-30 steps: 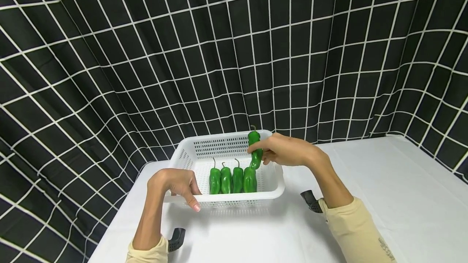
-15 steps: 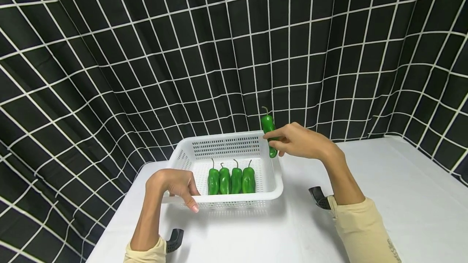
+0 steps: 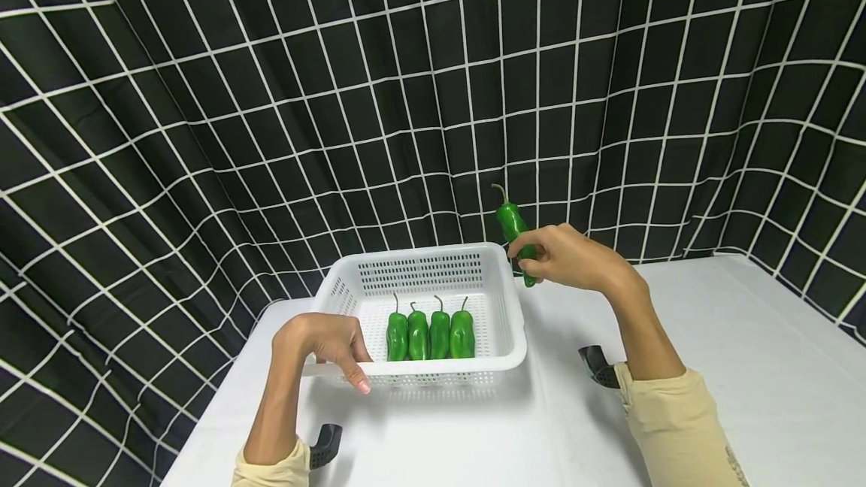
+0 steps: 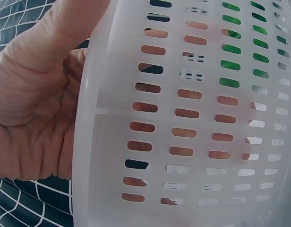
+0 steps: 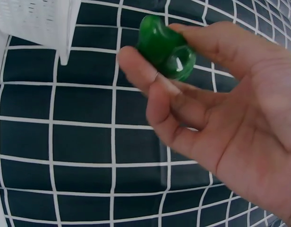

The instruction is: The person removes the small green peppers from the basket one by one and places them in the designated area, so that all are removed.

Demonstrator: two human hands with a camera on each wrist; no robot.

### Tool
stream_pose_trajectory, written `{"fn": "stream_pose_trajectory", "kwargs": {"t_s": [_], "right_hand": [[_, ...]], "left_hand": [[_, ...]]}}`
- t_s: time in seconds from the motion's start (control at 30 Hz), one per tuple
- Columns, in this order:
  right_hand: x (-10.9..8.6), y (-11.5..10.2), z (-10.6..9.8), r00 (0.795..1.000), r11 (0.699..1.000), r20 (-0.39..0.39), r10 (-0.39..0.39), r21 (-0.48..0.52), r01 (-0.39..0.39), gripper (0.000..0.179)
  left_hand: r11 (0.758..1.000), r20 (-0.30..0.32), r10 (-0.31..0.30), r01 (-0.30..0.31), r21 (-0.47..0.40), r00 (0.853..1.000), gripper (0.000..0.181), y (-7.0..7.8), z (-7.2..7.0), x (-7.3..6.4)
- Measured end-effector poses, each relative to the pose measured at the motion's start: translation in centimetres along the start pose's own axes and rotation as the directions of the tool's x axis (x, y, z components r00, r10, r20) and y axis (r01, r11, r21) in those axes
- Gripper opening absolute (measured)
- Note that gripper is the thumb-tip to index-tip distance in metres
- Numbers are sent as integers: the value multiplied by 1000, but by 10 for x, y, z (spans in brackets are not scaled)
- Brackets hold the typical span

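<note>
A white perforated plastic basket (image 3: 422, 255) stands on the table, holding a row of several green peppers (image 3: 440, 334) with stems pointing away from me. My left hand (image 3: 328, 340) grips the basket's near left rim, thumb outside and fingers inside; the left wrist view shows those fingers through the wall slots. To the right of the basket, above the table, my right hand (image 3: 571, 255) pinches another green pepper (image 3: 512, 222) between thumb and fingers, its stem tilted up and left. In the right wrist view the lower end of this pepper (image 5: 166, 49) shows between the fingertips.
A white cloth covers the table (image 3: 717, 352). Behind and to the left hangs a black curtain with a white grid (image 3: 379, 96). Black wrist-worn mounts (image 3: 326, 445) stick out beside both forearms.
My right hand has lifted the pepper from over the basket's right part and carried it up and right, past the rim. The left hand and basket stay in place.
</note>
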State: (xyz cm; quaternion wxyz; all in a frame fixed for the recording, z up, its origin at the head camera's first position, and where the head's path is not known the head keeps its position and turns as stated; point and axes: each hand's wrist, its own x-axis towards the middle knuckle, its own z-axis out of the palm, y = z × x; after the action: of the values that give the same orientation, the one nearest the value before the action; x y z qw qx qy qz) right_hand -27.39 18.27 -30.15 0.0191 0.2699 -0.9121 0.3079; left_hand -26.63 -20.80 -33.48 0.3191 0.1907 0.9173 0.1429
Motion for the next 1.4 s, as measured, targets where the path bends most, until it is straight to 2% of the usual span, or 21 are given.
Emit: {"fn": "stream_pose_trajectory", "kwargs": {"t_s": [0.17,0.3,0.4,0.53,0.63,0.73,0.9,1.03,1.13,1.4], "right_hand": [[-2,4,1,994,994,63,84,-79,-79,28],[-2,10,1,968,970,136,211,-148,-191,30],[-1,17,5,937,946,182,299,-183,-266,33],[3,26,17,877,912,264,402,-196,-360,37],[7,34,29,832,894,325,449,-172,-415,37],[10,42,40,805,881,361,471,-157,-445,32],[15,49,53,781,866,375,499,-176,-469,28],[17,51,61,755,845,383,532,-185,-502,31],[18,50,66,743,836,388,545,-183,-517,34],[24,50,72,750,837,372,547,-224,-499,32]], "left_hand": [[1000,-16,-15,15,16,1000,28,1,1,-1],[1000,-20,-18,18,-4,1000,28,1,0,-2],[1000,-9,-9,9,-14,1000,28,1,-1,-1],[1000,2,14,-14,-12,1000,28,-1,-1,-1],[1000,-1,18,-18,-10,1000,28,-1,-1,0],[1000,-5,15,-15,-12,1000,28,-1,0,0],[1000,-12,4,-4,1,1000,28,0,1,0],[1000,-14,-6,6,0,1000,27,0,1,-1],[1000,-6,-2,2,-1,1000,26,0,1,-2],[1000,-5,23,-23,-16,1000,22,1,-1,-3]]}}
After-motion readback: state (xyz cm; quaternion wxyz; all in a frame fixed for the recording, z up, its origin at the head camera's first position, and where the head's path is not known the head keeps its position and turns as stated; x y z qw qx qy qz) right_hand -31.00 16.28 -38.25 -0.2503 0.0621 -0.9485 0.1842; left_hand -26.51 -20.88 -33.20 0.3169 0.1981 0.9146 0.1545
